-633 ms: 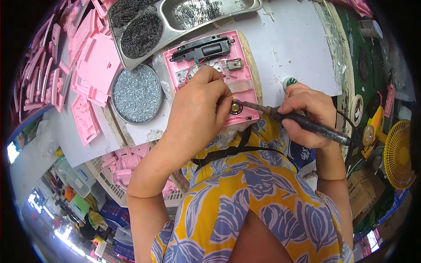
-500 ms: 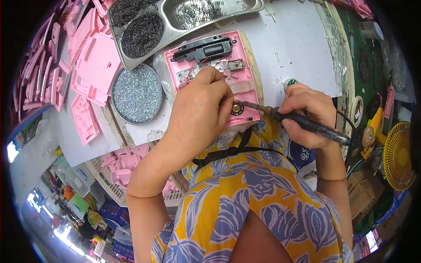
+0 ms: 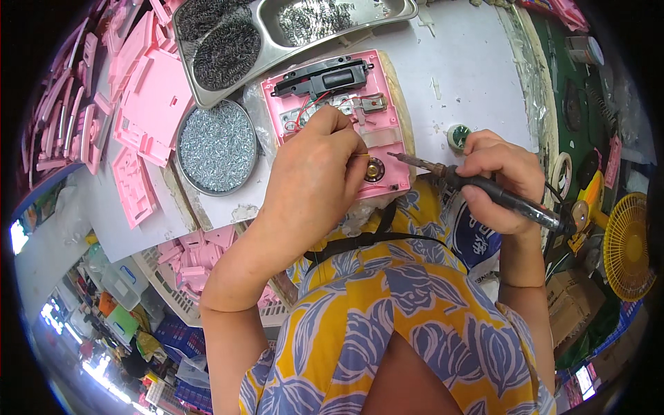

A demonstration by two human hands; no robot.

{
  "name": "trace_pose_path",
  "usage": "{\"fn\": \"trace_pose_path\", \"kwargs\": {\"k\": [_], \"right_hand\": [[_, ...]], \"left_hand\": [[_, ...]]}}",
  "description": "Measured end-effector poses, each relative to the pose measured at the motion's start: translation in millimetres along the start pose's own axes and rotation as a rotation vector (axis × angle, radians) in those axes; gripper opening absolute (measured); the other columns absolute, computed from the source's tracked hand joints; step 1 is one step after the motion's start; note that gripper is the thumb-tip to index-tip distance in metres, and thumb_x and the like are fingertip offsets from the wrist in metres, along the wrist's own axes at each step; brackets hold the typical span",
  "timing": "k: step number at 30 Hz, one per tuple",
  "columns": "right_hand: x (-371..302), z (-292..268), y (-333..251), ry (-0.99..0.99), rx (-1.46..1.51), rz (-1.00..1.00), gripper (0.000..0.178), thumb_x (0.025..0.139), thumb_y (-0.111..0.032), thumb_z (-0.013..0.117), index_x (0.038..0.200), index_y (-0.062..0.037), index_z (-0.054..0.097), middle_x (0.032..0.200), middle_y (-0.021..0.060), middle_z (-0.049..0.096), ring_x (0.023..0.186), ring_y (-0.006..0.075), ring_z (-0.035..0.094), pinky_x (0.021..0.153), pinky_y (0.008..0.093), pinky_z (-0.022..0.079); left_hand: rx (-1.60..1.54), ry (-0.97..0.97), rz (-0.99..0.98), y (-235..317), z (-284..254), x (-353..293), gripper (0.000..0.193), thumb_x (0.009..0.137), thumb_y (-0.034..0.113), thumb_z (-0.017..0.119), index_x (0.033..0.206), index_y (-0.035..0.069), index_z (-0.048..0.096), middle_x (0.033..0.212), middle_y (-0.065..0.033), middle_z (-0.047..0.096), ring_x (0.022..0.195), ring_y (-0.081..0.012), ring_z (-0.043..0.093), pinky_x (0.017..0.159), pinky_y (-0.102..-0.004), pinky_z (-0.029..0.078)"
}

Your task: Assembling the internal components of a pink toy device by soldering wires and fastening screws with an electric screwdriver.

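My left hand (image 3: 315, 166) is over a pink plastic housing (image 3: 392, 135), its fingers pinched on a thin yellow wire (image 3: 364, 155) beside a small round speaker (image 3: 374, 169). My right hand (image 3: 508, 173) grips the black handle of a soldering iron (image 3: 512, 202). The iron's tip points left, over the housing's right edge, a little apart from the speaker. Inside the housing are a black plastic assembly (image 3: 323, 79), red wires (image 3: 297, 123) and a small metal part (image 3: 373, 104). My left hand covers the housing's lower left.
A small round pot (image 3: 458, 136) stands beside my right hand. Left of the housing sits a round dish of small silvery pieces (image 3: 216, 149). Behind it, a metal tray (image 3: 277, 52) holds dark springs. Pink plastic parts (image 3: 152, 97) pile up at the left; a yellow fan (image 3: 628, 245) is at the right.
My right hand has drawn the soldering iron to the right, so its tip has come away from the speaker. The small pot shows more fully. My left hand has barely moved.
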State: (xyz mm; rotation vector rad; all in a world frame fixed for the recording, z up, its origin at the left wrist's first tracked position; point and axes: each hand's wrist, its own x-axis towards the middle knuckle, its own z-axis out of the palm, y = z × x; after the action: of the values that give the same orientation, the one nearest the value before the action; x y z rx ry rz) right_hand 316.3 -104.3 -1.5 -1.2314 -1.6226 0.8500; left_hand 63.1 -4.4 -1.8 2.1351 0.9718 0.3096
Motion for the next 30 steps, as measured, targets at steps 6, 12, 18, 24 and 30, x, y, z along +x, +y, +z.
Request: {"fn": "trace_pose_path", "kwargs": {"k": [6,12,18,24,30], "right_hand": [[-6,-11,2,0.064,0.02,-0.014,0.023,0.072,-0.007,0.075,0.093,0.0013,0.069,0.064,0.0028,0.048,0.061,0.0179,0.049,0.06,0.0313,0.039],[-6,-12,6,0.083,0.036,-0.024,0.024,0.074,-0.006,0.074,0.095,0.0026,0.069,0.064,0.0024,0.047,0.062,0.0173,0.048,0.062,0.0315,0.039],[-4,-12,3,0.094,0.035,-0.031,0.023,0.073,-0.007,0.075,0.094,0.0025,0.069,0.065,0.0033,0.048,0.063,0.0175,0.049,0.06,0.0313,0.039],[-3,-10,1,0.021,0.012,-0.029,0.022,0.072,-0.008,0.075,0.092,0.0006,0.07,0.063,0.004,0.049,0.061,0.0194,0.049,0.058,0.0319,0.04],[3,-1,1,-0.069,-0.026,-0.048,0.021,0.07,-0.009,0.076,0.088,-0.0027,0.069,0.061,0.004,0.053,0.055,0.0228,0.051,0.058,0.0355,0.043]], "left_hand": [[-0.057,0.068,0.129,-8,2,-3,0.013,0.085,0.001,0.074,0.098,0.001,0.073,0.095,-0.01,0.064,0.079,-0.0236,0.067,0.068,-0.0328,0.054],[-0.198,0.158,0.054,-10,14,-7,0.018,0.082,-0.002,0.075,0.099,0.004,0.075,0.091,-0.0083,0.066,0.076,-0.0231,0.067,0.067,-0.0314,0.054],[-0.119,0.131,0.239,-22,13,-3,0.019,0.081,-0.003,0.075,0.098,0.004,0.073,0.09,-0.0086,0.067,0.074,-0.0228,0.067,0.066,-0.032,0.054],[-0.033,0.068,0.242,-16,13,0,0.012,0.081,0.002,0.073,0.092,0.005,0.069,0.09,-0.0091,0.063,0.078,-0.0278,0.066,0.067,-0.038,0.054],[0.008,0.023,0.234,-14,11,1,0.014,0.078,0.006,0.073,0.091,0.005,0.066,0.091,-0.0098,0.061,0.081,-0.0306,0.066,0.069,-0.0412,0.054]]}}
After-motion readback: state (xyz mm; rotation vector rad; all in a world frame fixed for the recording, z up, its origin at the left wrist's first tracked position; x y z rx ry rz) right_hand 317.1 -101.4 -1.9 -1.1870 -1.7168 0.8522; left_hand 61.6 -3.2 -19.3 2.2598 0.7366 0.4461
